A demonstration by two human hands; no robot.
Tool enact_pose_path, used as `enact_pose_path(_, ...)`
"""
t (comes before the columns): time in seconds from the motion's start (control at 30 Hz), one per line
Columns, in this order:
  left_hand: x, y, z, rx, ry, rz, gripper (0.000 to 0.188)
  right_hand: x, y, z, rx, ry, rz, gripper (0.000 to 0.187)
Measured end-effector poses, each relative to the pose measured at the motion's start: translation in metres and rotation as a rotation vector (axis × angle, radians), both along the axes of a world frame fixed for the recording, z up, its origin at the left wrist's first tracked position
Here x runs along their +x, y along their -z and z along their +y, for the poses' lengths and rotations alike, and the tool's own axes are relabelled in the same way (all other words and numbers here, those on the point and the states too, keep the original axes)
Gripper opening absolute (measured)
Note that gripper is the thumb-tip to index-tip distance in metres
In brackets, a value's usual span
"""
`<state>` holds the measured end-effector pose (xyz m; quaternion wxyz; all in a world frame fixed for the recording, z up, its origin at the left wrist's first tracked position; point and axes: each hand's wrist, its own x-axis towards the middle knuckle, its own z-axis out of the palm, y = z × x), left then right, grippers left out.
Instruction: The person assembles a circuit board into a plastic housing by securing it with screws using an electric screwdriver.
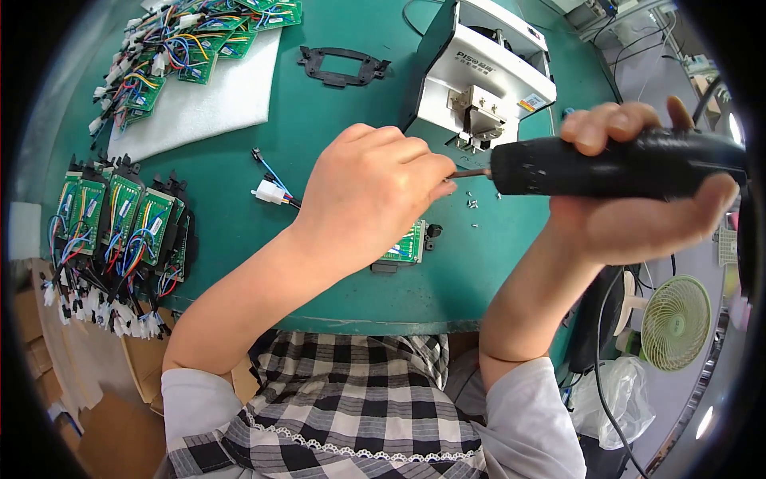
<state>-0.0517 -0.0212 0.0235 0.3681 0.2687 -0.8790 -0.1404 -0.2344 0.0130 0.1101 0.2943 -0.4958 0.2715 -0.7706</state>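
Note:
My right hand (pixel 630 215) grips a black electric screwdriver (pixel 582 168), held sideways above the bench with its bit (pixel 471 173) pointing left. The fingers of my left hand (pixel 371 191) are closed around the tip of that bit. Whether a screw is also between them is hidden. Under my left hand lies a green circuit board (pixel 411 243) in a black plastic frame, partly covered by the hand. A white connector (pixel 271 192) on wires sticks out to the left of my wrist.
A white and black screw feeder (pixel 487 72) stands at the back right, with several loose screws (pixel 472 203) before it. A black frame (pixel 345 67) lies at the back. Wired boards rest on white foam (pixel 239 104); framed boards (pixel 124 207) are stacked at left. A green fan (pixel 677 322) is at right.

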Motion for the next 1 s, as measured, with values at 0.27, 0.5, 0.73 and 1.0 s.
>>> enact_pose_path(0.27,-0.035,-0.033,-0.074,-0.488,-0.165,0.039,0.015,-0.015,0.004,-0.022,-0.040,0.618,0.291,0.071)
enact_pose_path(0.5,-0.049,-0.044,-0.071,-0.423,-0.241,0.059,0.027,-0.002,0.017,-0.040,-0.064,0.612,0.423,0.075)
enact_pose_path(0.73,0.048,-0.027,-0.004,0.205,0.468,-0.304,0.025,-0.002,0.026,-0.044,-0.028,0.567,0.403,0.072)
enact_pose_path(1.0,0.065,0.033,-0.005,0.214,0.341,-0.312,0.015,0.036,0.043,0.007,0.202,0.103,0.152,0.070)
